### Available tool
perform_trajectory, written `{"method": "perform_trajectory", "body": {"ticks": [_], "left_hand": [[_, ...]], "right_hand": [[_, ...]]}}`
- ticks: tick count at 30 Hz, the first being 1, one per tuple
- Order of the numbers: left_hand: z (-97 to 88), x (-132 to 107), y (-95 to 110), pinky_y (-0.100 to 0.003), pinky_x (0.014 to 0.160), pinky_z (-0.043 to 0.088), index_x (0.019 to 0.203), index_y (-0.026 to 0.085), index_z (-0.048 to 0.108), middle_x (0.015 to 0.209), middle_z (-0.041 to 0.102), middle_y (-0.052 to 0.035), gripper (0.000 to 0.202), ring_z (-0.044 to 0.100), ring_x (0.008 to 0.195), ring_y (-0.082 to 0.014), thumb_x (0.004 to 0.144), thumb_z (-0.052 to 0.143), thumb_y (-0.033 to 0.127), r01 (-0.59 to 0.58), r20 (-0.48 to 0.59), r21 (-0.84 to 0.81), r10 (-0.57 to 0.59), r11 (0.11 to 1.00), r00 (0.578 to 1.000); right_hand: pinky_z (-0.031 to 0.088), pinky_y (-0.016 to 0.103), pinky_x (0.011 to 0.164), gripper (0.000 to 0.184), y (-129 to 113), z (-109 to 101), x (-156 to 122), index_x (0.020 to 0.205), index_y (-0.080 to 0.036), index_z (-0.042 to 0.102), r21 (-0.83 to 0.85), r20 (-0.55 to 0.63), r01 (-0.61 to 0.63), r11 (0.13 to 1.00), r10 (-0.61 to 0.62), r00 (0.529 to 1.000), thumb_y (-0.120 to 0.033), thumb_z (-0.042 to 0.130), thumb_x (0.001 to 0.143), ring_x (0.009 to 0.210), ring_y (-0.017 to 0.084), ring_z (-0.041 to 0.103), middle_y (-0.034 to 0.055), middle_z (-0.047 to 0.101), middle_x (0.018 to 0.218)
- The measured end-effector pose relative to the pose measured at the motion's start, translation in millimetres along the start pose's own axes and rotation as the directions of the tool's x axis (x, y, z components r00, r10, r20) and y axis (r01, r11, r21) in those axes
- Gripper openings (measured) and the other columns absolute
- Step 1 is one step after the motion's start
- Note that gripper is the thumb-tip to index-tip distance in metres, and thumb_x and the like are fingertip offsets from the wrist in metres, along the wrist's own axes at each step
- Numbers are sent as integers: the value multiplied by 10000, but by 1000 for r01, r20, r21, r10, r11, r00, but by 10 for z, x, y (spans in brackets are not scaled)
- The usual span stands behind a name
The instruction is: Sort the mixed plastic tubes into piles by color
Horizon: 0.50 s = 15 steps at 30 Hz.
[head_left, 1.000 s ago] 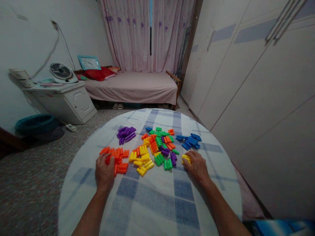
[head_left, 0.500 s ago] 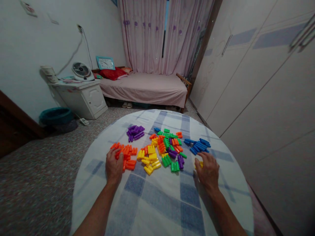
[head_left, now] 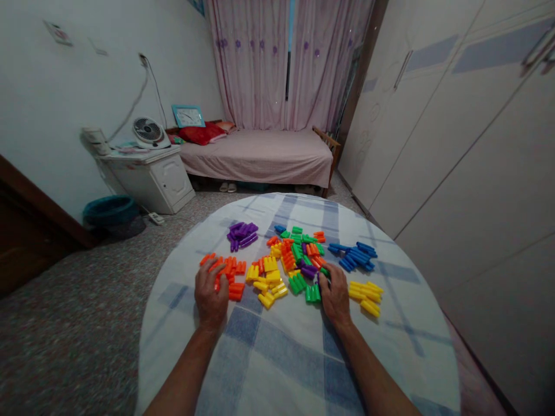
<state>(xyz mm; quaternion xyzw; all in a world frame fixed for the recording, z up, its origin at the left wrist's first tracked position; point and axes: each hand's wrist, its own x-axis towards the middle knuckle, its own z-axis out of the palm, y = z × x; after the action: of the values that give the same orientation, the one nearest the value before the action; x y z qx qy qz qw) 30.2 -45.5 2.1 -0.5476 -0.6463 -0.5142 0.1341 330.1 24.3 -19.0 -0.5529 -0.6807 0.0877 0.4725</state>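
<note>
My left hand (head_left: 211, 294) lies over a pile of orange plastic building pieces (head_left: 237, 290) on the table's left side, thumb apart from the curved fingers. My right hand (head_left: 336, 294) reaches into the right edge of a mixed pile. Its thumb and fingers are apart around a purple piece, largely hidden, beside green pieces (head_left: 312, 293). Right of this hand sit several yellow pieces (head_left: 366, 293). More yellow pieces (head_left: 269, 284) lie between my hands, mixed with green, orange and purple ones. The pieces look like short joined tubes.
Purple pieces (head_left: 241, 235) form a group at the back left, blue pieces (head_left: 355, 256) at the back right. A checked cloth (head_left: 277, 352) covers the round table. Beyond stand a bed (head_left: 260, 153), a white cabinet (head_left: 167, 179) with a fan (head_left: 148, 132), and a wardrobe (head_left: 468, 173).
My right hand has moved left from the yellow pieces at the right to the mixed pile, leaving them uncovered. My left hand stays at the orange pile. The view has shifted slightly.
</note>
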Motion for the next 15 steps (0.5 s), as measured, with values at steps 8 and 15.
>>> {"method": "perform_trajectory", "body": {"ticks": [8, 15], "left_hand": [[129, -53, 77, -455, 1013, 404, 962, 174, 627, 1121, 625, -95, 211, 515, 1152, -241, 836, 458, 161, -198, 274, 67, 173, 978, 946], [128, -30, 102, -475, 994, 389, 933, 185, 646, 987, 678, -72, 193, 536, 1101, -271, 831, 533, 303, -286, 413, 107, 219, 952, 884]], "right_hand": [[347, 426, 994, 263, -421, 27, -7, 1108, -183, 564, -77, 76, 259, 963, -254, 964, -243, 476, 867, 1168, 232, 452, 94, 572, 1163], [393, 363, 861, 309, -1067, 275, 18, 1131, -206, 544, -161, 359, 272, 949, -200, 912, -274, 547, 829, 1029, 236, 492, 74, 594, 1069]]}}
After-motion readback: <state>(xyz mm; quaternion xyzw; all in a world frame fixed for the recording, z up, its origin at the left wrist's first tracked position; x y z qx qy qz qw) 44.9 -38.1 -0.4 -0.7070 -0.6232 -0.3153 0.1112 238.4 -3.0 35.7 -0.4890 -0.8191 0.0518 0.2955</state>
